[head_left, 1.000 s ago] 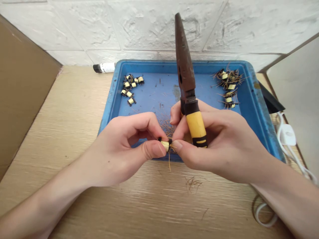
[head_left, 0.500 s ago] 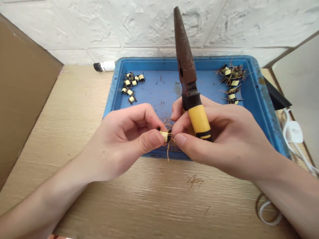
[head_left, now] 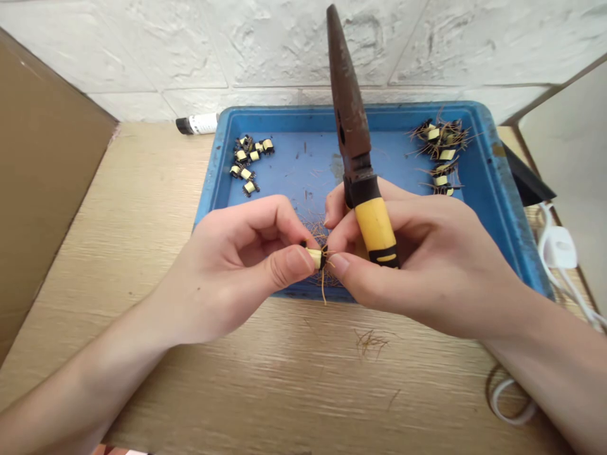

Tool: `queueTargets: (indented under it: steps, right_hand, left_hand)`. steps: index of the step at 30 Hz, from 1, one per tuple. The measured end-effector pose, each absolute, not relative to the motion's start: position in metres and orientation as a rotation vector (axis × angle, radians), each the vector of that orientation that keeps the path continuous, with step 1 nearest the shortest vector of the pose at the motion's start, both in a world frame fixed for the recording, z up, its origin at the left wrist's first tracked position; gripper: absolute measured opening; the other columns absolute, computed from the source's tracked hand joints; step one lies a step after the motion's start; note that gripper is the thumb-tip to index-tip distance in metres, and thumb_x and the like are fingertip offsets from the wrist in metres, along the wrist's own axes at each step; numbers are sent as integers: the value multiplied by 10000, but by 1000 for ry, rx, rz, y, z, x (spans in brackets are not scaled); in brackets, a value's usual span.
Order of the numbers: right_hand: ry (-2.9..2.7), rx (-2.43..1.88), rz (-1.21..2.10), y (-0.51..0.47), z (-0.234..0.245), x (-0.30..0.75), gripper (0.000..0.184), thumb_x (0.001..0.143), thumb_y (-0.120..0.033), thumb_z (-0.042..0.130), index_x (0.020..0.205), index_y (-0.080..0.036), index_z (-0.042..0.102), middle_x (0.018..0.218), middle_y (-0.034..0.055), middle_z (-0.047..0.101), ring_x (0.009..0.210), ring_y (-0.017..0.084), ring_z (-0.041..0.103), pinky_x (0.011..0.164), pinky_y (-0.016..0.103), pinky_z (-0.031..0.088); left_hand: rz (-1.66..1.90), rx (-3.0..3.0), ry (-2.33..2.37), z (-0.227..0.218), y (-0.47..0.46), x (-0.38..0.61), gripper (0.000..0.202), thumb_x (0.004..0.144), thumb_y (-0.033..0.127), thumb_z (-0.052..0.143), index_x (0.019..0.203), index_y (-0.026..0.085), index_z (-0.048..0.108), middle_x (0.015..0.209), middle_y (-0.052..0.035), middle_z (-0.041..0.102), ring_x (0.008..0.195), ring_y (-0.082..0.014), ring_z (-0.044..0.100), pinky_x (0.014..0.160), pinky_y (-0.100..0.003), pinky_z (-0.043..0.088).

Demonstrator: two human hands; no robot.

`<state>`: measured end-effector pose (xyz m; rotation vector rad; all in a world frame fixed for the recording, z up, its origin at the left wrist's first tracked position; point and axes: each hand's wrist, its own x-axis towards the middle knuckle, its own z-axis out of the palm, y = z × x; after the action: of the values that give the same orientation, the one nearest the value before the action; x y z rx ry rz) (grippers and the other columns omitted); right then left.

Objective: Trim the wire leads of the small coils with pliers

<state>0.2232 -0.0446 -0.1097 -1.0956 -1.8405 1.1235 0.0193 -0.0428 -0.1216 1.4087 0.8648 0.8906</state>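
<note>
Between thumb and forefinger, my left hand (head_left: 253,265) pinches a small transformer (head_left: 315,256) with a yellow-taped body and black ends. Thin copper wires (head_left: 324,287) stick out from its right end, one hanging down. My right hand (head_left: 403,253) holds long-nose pliers (head_left: 351,114) in its palm, the yellow-and-black handle under the fingers and the rusty jaws pointing up, closed. The thumb and forefinger of that hand are pinched at the transformer's wire end. Both hands are over the near edge of the blue tray (head_left: 519,221).
Several transformers (head_left: 249,158) lie at the tray's left; others with long wires (head_left: 441,151) are piled at its right. Wire clippings (head_left: 372,341) lie on the table and in the tray. A black-capped white tube (head_left: 196,124) is behind left, a white cable switch (head_left: 559,248) to the right.
Both hands stay nearly in place, with the transformer shifted very slightly right. The pliers' tip has tilted a little to the left and up. The camera view has moved slightly.
</note>
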Motion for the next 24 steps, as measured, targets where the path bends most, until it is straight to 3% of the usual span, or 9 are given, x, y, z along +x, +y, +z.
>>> queueTargets:
  steps: [6, 12, 17, 21, 24]
  right_hand:
    - [-1832, -1108, 1128, -44, -111, 222, 163, 747, -124, 682, 618, -223, 674, 797, -29, 626, 829, 106, 606, 661, 229, 493]
    - [-1685, -1197, 1093, -41, -109, 222, 144, 752, -159, 699, 658, -257, 745, 845, 0, 689, 783, 140, 620, 670, 289, 535]
    - [-1686, -1190, 1053, -40, -107, 223, 177, 776, -211, 720, 603, -244, 709, 809, 4, 666, 748, 126, 617, 634, 262, 532]
    - [-1716, -1138, 1095, -41, -107, 222, 106, 780, -243, 761, 674, -242, 755, 872, 0, 665, 737, 98, 628, 652, 233, 551]
    - [-1759, -1099, 1103, -42, -107, 222, 84, 791, -230, 756, 707, -232, 756, 860, -4, 668, 749, 93, 630, 681, 226, 557]
  left_hand:
    - [885, 1362, 859, -118, -44, 21, 382, 851, 488, 855, 755, 159, 687, 733, 17, 706, 667, -68, 611, 582, -139, 534]
    - [1015, 1340, 875, -121, -44, 19, 164, 866, 322, 871, 844, 190, 776, 778, 7, 725, 705, -88, 651, 636, -168, 560]
    - [1141, 1476, 904, -126, -42, 16, 71, 880, 207, 846, 920, 256, 815, 1044, -29, 757, 1019, -158, 708, 771, -213, 599]
    - [1191, 1494, 845, -125, -41, 18, 72, 870, 204, 854, 909, 259, 828, 888, -9, 726, 874, -135, 688, 738, -214, 595]
    - [1145, 1493, 859, -122, -43, 20, 151, 854, 109, 837, 893, 254, 838, 838, 11, 772, 799, -117, 703, 723, -203, 588]
